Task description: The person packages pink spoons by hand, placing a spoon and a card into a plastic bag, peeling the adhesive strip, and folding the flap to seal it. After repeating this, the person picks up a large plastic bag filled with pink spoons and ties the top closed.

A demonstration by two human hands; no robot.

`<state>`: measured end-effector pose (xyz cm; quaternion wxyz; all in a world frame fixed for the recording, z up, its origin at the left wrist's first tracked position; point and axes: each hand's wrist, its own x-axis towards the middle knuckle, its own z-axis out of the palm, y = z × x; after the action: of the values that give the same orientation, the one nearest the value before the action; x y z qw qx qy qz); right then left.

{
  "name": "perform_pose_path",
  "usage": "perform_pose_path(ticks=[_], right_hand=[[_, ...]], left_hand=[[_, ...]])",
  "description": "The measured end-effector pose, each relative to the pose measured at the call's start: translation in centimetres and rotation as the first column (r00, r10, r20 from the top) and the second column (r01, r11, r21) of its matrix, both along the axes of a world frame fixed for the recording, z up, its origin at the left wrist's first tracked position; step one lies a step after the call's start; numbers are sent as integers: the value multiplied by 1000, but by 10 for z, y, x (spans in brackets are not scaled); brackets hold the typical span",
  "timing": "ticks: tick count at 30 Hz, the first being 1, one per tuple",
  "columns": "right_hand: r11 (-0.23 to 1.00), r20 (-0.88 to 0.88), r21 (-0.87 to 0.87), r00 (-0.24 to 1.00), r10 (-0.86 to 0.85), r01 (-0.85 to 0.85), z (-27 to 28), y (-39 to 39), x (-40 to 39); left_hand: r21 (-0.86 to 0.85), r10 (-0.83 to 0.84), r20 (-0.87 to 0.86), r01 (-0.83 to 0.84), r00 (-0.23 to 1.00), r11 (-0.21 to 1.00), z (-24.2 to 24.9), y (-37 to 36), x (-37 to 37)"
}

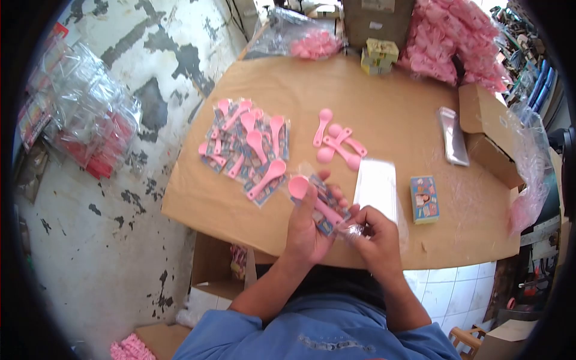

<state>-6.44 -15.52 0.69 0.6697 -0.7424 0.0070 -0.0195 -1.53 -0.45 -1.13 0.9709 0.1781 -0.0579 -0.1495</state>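
A pink spoon and a printed card lie together in a clear plastic bag, held over the table's front edge. My left hand is wrapped around the bag, its thumb on the spoon near the bowl. At the handle end, my right hand pinches the crumpled plastic of the bag. Just beyond my right hand lies a whitish stack of flat clear bags, partly covered by it. Several loose pink spoons are beyond my hands. A heap of bagged spoons with cards lies to the left.
A stack of printed cards sits at the right of the brown-covered table. Behind it are a silvery pack and an open cardboard box. Small yellow boxes and a large pink bagged pile stand at the back.
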Motion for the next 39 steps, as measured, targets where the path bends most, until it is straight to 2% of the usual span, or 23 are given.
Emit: perform_pose_path(ticks=[4,7,8,14,15,17,19,21,23,25,26,27,29,33,34,37,38,39], right_hand=[[996,78,-45,994,-78,81,-1,3,-5],[1000,155,13,988,-14,12,3,2,-5],[1000,164,-16,986,-21,24,4,2,-4],[968,197,-185,971,-133,170,6,3,-7],[955,315,-219,941,-124,199,11,5,-6],[925,530,-275,844,-80,261,23,7,-4],[911,583,-391,801,136,129,22,-7,-5],[878,629,-479,708,322,26,28,-21,-2],[931,572,-365,782,248,-28,32,-32,-5],[965,529,-262,835,151,-8,32,-45,-3],[909,546,-405,823,158,94,35,-45,-1],[871,570,-471,801,182,138,36,-42,2],[770,604,-593,763,231,236,35,-32,8],[776,608,-621,693,387,111,19,-28,12],[794,588,-606,698,408,45,21,-33,12],[800,563,-599,729,390,35,25,-41,9],[872,589,-490,732,342,-14,27,-42,10],[925,554,-374,783,281,-67,29,-44,8]], left_hand=[[-26,-52,-23,51,998,998,3,-5,0],[-43,-32,-27,31,999,999,6,-4,2],[-60,-30,14,31,999,998,6,-3,5],[29,-40,-17,41,999,999,4,5,-2],[49,-53,-27,54,998,997,5,6,-3],[91,-73,-51,77,996,993,10,10,-4],[122,-77,-88,87,993,989,13,15,-2],[164,-51,-122,71,991,984,14,22,3],[221,8,-149,26,989,975,11,32,9],[155,-39,-158,64,987,986,12,38,11],[99,-89,-162,106,983,989,17,38,11],[41,-141,-165,149,976,988,21,37,9],[49,-224,-160,235,961,971,31,25,1],[-1,-397,-133,400,908,916,15,9,-8],[82,-351,-231,378,907,922,13,2,-13],[-147,-496,-130,478,859,866,-3,5,-12],[-26,-446,-223,453,867,891,0,8,-18],[92,-367,-195,389,910,917,9,4,-19]])
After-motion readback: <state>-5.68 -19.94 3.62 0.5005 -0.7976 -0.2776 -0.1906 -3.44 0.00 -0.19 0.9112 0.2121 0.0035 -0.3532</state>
